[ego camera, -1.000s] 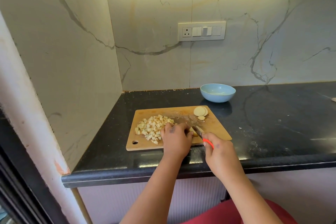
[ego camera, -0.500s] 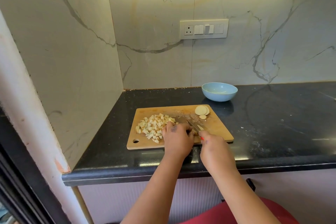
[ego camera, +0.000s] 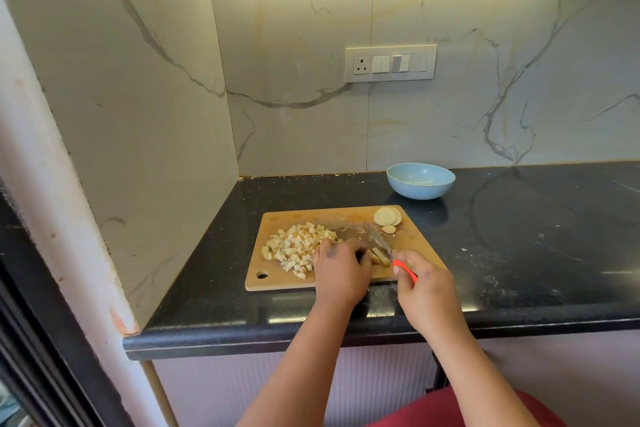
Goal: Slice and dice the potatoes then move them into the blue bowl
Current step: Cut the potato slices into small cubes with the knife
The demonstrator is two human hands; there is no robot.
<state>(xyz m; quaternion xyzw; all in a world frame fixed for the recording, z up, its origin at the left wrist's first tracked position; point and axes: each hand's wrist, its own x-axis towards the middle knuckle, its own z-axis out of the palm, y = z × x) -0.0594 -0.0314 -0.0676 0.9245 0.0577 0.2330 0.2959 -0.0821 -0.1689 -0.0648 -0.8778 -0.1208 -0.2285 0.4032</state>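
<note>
- Two hands work at the near edge of the board (ego camera: 419,243), which lies flat on the black counter (ego camera: 519,253).
- Left hand (ego camera: 341,274): fingers curled down over potato strips (ego camera: 379,257), pinning them to the board.
- Right hand (ego camera: 427,291): wrapped round the red handle of the knife (ego camera: 379,241); the blade angles away toward 11 o'clock, its near part touching the strips just beside the left fingertips.
- Dice (ego camera: 294,246): a loose heap on the left half of the board, at 10 o'clock from the left hand and reaching up to its knuckles.
- Slices (ego camera: 387,217): a few uncut rounds, overlapping, in the board's far right corner, at 12 o'clock from the right hand; a smaller piece lies just nearer.
- Bowl (ego camera: 420,181): blue, upright on the counter beyond the board's far right corner, at 1 o'clock from the slices, apart from the board. No potato visible inside.
- Socket plate (ego camera: 390,63): on the marble wall behind the bowl.
</note>
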